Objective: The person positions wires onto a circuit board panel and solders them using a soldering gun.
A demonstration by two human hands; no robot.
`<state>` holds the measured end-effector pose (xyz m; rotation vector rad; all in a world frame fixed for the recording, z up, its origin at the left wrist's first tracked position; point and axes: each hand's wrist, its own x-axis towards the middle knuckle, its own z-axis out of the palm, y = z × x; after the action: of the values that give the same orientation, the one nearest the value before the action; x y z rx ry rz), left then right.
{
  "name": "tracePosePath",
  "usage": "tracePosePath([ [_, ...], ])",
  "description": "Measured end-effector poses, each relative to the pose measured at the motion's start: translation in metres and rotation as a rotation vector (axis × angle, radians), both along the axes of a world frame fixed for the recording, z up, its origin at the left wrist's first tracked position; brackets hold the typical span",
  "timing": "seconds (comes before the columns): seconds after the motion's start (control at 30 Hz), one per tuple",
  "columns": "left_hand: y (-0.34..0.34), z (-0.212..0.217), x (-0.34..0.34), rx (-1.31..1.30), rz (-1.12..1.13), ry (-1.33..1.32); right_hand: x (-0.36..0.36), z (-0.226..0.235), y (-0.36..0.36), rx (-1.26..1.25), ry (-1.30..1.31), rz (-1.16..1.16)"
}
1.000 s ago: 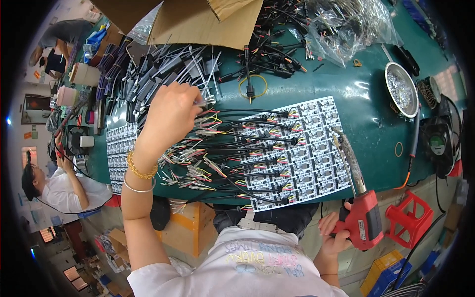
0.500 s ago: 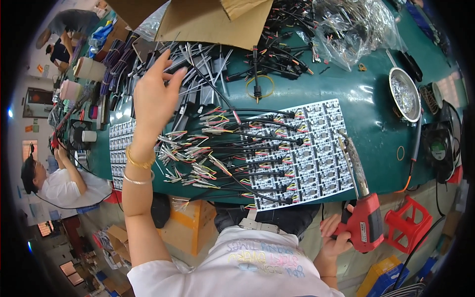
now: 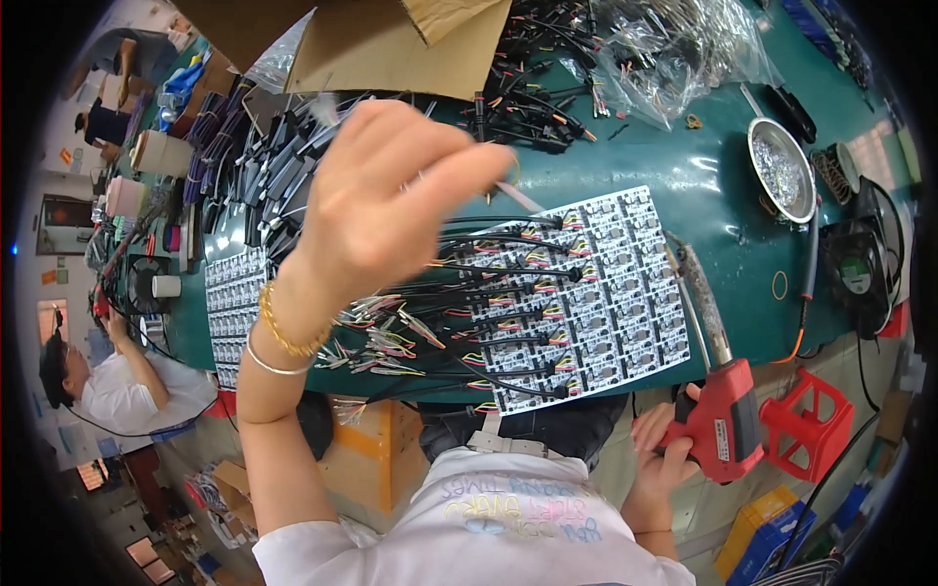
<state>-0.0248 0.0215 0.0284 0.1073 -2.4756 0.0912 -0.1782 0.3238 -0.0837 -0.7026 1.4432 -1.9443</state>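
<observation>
My left hand [image 3: 381, 195] is raised over the table, above a row of black cables, its fingers closed and slightly blurred. A thin pale pink end [image 3: 521, 197] sticks out past my thumb; the rest is hidden behind the hand. Low at the right, my right hand [image 3: 666, 444] grips a red soldering gun [image 3: 725, 420] by its handle. The gun's metal barrel points up at the edge of a white circuit board panel [image 3: 635, 293]. Black cables [image 3: 513, 342] with coloured wires lie across that panel, their bare wire ends [image 3: 391, 337] bunched to the left.
Behind lie a cardboard box [image 3: 391, 59], piled black cables [image 3: 542, 88] and a clear plastic bag [image 3: 674, 59]. A metal dish [image 3: 782, 171] and a fan [image 3: 860, 269] stand at right. Another panel [image 3: 233, 303] lies left, near a seated co-worker [image 3: 137, 381]. A red stool [image 3: 806, 425] stands below.
My left hand has swung to the right and nearer, from the pile of grey strips to over the cables, and its fingers have closed. The soldering gun has barely moved.
</observation>
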Motion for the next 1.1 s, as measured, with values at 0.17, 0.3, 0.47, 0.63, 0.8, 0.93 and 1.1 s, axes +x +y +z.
tracePosePath([
  [0.17, 0.083, -0.003, -0.039, 0.517, -0.038, -0.157, -0.002, 0.010, -0.011, 0.006, 0.121, -0.063],
  [0.3, 0.094, -0.039, -0.040, 0.873, -0.094, -0.177, -0.004, 0.036, -0.029, 0.319, 0.069, -0.025],
  [0.47, 0.113, -0.047, -0.044, 1.364, -0.025, -0.218, -0.016, 0.034, -0.057, 0.312, 0.231, 0.063],
  [0.63, 0.117, -0.050, -0.046, 1.503, -0.031, -0.163, -0.014, 0.038, -0.066, 0.272, 0.098, -0.008],
  [0.8, 0.107, -0.050, -0.048, 1.971, -0.165, -0.269, -0.011, 0.037, -0.068, 0.175, 0.109, 0.004],
  [0.93, 0.097, -0.048, -0.047, 2.292, -0.206, -0.403, -0.012, 0.034, -0.066, 0.164, 0.144, 0.067],
  [1.1, 0.090, -0.051, -0.046, 2.343, -0.230, -0.451, -0.018, 0.022, -0.062, 0.117, 0.267, 0.127],
])
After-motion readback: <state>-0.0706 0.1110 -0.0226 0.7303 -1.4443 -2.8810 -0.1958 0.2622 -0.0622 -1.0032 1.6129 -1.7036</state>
